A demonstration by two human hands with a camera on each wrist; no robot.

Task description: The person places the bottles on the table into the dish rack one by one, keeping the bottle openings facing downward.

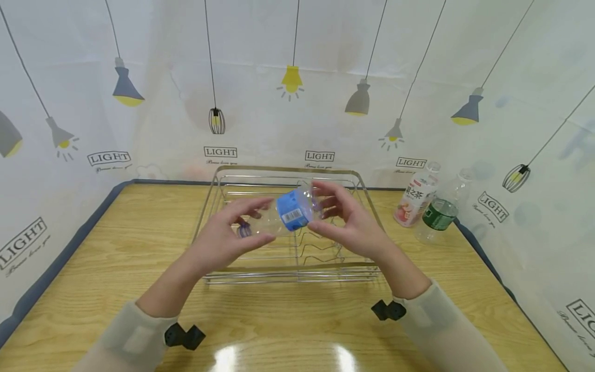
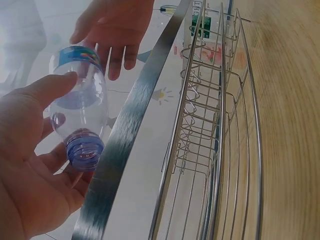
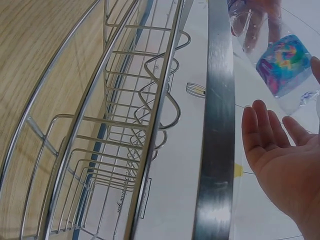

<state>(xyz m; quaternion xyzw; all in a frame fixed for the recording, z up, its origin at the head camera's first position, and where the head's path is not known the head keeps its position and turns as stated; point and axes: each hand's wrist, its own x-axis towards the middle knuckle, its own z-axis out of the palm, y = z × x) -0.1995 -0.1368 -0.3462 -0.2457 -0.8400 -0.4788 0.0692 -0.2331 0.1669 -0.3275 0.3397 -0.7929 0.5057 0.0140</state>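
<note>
A clear plastic bottle (image 1: 270, 221) with a blue label lies tilted in the air above a wire dish rack (image 1: 297, 270). My left hand (image 1: 228, 227) holds it near its purple-tinted neck, the thumb along one side and the fingers round the other. The bottle's mouth has no cap in the left wrist view. At the base end, my right hand (image 1: 350, 222) surrounds the bottle with spread, relaxed fingers, its thumb tip at the label's edge. These right fingers (image 3: 265, 125) stand apart from the bottle in the right wrist view. The label's other side shows a colourful print (image 3: 285, 62).
Two bottles stand at the table's back right: one with a white and pink wrap (image 1: 412, 199), one clear with a green label (image 1: 439, 214). The rack has a flat metal rim (image 3: 217, 125) and wavy wire dividers (image 1: 318, 248). A lamp-printed curtain (image 1: 260, 103) surrounds the wooden table (image 1: 279, 320).
</note>
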